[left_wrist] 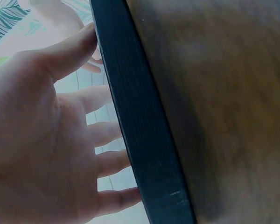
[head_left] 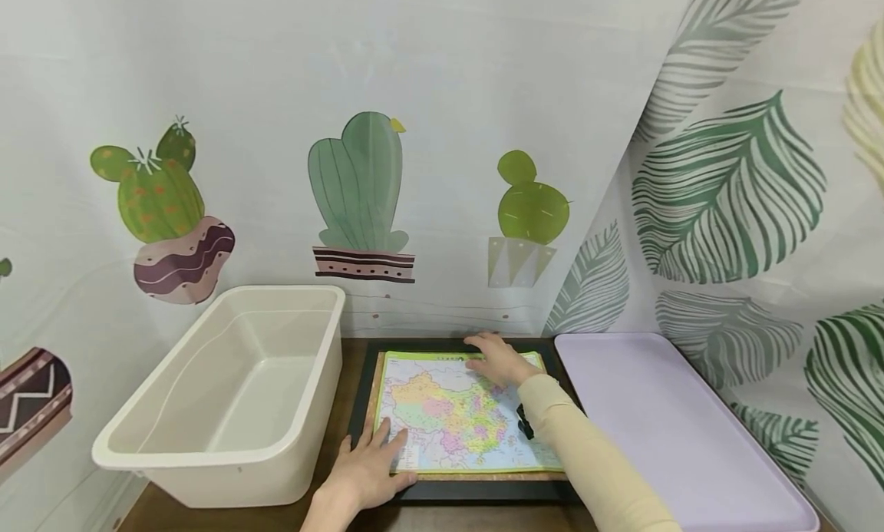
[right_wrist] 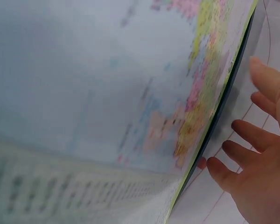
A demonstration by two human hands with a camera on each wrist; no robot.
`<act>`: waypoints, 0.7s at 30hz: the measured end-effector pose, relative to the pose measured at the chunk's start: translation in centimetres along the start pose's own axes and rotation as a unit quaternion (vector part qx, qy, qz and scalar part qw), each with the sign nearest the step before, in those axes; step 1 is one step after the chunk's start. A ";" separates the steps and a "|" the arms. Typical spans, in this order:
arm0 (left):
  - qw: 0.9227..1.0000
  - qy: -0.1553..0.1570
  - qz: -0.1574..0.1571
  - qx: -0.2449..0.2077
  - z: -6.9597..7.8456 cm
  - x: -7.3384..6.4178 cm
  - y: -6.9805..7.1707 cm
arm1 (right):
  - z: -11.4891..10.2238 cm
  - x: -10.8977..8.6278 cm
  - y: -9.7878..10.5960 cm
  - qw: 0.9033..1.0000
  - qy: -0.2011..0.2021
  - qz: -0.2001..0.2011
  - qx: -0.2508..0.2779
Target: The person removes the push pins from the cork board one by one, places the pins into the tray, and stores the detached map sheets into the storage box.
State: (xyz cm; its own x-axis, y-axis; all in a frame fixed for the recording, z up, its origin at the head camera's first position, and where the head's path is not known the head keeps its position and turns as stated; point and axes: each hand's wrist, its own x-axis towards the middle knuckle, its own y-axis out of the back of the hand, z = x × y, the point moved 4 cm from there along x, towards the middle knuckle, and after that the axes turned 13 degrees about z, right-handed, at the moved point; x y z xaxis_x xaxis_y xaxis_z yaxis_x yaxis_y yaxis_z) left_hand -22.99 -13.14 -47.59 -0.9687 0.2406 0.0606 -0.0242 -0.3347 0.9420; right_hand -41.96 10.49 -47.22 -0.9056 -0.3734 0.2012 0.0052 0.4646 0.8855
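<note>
A colourful printed map (head_left: pixel 435 421) lies on a black-edged board (head_left: pixel 483 492), with a thin brown strip (head_left: pixel 500 477) showing between them. My left hand (head_left: pixel 362 470) rests at the lower left corner, its spread fingers reaching over the board's edge onto the map. In the left wrist view that hand (left_wrist: pixel 42 135) has its fingertips right at the black edge (left_wrist: pixel 140 107). Over the map's top right part is my right hand (head_left: pixel 499 361), fingers extended toward the far edge. The right wrist view shows the map (right_wrist: pixel 130 84) close up, with relaxed, separated fingers (right_wrist: pixel 247 135) beyond its border.
On the left of the board stands a deep cream tub (head_left: pixel 324 378). A flat lilac tray (head_left: pixel 663 432) lies to the right, beside the sleeved right forearm (head_left: pixel 587 455). Behind everything hangs a cloth (head_left: pixel 442 209) printed with cacti and leaves. The brown table (head_left: pixel 442 519) shows along the front.
</note>
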 end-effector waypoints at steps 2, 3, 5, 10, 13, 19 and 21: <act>1.000 -0.001 0.000 0.003 0.0 0.0 0.0 | 0.0 0.2 -0.2 1.000 -0.004 -0.001 0.000; 1.000 -0.001 0.000 0.004 0.0 0.0 0.0 | -0.1 0.3 -0.2 1.000 -0.003 0.000 0.005; 1.000 -0.001 0.003 0.006 0.1 0.0 0.1 | -0.3 0.6 -0.3 1.000 0.004 0.006 0.010; 1.000 0.001 0.002 0.004 0.0 0.0 0.1 | -0.5 1.4 -0.5 1.000 0.006 0.018 0.012; 1.000 0.002 0.001 0.004 -0.1 0.0 0.0 | -0.5 1.8 -0.7 1.000 0.000 0.024 0.015; 1.000 0.000 -0.001 -0.003 -0.1 0.0 -0.2 | -0.6 2.6 -1.3 0.999 0.014 0.025 0.022; 1.000 -0.001 -0.002 -0.006 -0.1 0.1 -0.3 | -0.5 2.7 -1.6 0.999 0.017 0.022 0.029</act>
State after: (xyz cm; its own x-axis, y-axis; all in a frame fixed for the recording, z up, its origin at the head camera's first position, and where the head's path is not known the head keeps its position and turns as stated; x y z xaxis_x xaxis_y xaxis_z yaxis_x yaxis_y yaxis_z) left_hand -23.05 -13.09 -47.85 -0.9683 0.2433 0.0567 -0.0317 -0.3447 0.9382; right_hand -44.14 8.31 -47.88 -0.8904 -0.3780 0.2534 0.0184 0.5264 0.8500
